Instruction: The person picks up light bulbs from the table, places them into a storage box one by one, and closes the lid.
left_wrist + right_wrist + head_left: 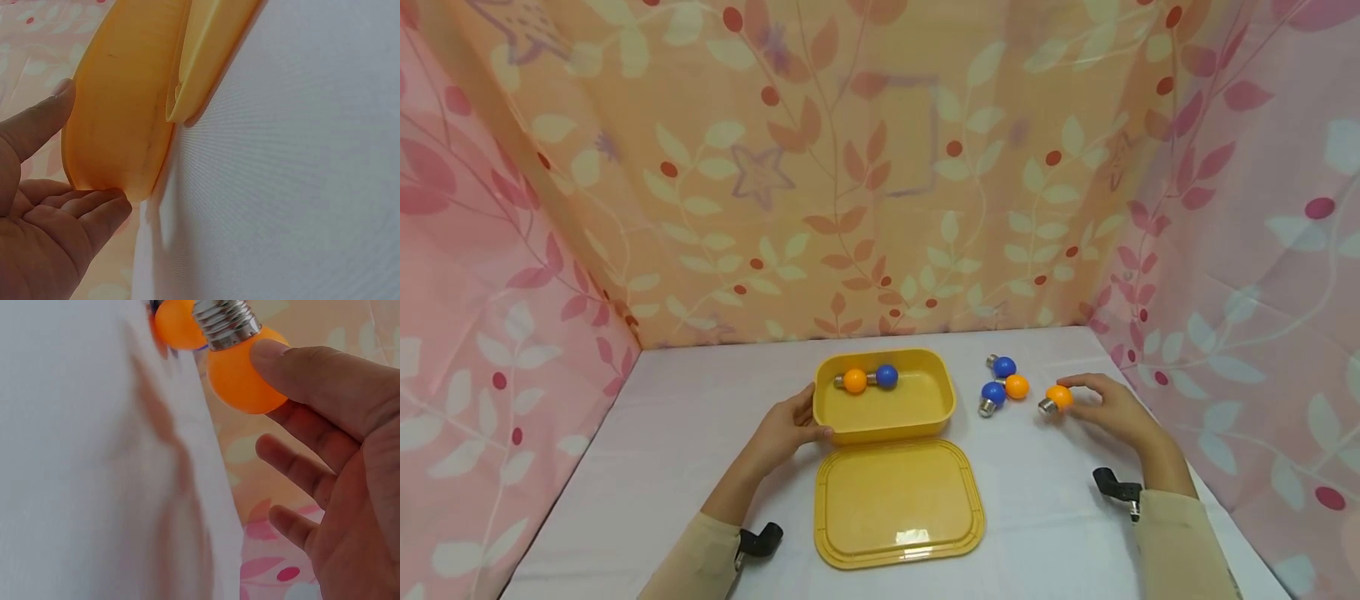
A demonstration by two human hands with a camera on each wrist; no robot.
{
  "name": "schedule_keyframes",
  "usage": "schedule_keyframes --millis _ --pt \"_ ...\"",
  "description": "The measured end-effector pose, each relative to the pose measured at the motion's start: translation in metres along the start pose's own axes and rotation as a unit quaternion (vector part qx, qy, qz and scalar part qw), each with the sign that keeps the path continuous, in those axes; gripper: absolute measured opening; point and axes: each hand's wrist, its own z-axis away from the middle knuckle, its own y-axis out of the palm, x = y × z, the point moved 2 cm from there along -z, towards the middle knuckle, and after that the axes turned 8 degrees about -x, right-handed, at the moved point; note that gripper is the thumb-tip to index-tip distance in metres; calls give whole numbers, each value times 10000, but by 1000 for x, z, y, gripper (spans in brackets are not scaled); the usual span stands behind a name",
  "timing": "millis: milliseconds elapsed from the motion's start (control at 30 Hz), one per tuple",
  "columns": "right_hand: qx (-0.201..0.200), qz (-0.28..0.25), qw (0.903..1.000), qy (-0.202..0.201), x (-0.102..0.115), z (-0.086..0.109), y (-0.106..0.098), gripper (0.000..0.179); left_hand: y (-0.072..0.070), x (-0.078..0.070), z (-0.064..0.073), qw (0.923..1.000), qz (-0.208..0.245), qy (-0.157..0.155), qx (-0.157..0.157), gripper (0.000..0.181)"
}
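Orange bulb (pixel 1059 397) lies near the table's (pixel 685 433) right edge; the right hand (pixel 1112 408) touches it with spread fingers, not yet pinching. The left hand (pixel 786 429) rests flat against the yellow box (pixel 925 417). Next, I think: pinch, lift, drop inside.

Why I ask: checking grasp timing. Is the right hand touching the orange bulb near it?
Touching. The right wrist view shows the right hand with its thumb pressed on the orange bulb.
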Motion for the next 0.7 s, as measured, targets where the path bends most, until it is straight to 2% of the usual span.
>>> schedule_keyframes --millis 133,400,700 --pt "-187 125 9997 -114 13 -3 1 47 0 -1 1 10000 29 43 -1 104" --pt "-401 190 9989 162 46 -10 9 64 -1 1 2 10000 11 54 24 103" --pt "-463 179 9987 -134 76 -25 19 51 -1 2 0 9999 67 77 70 105"
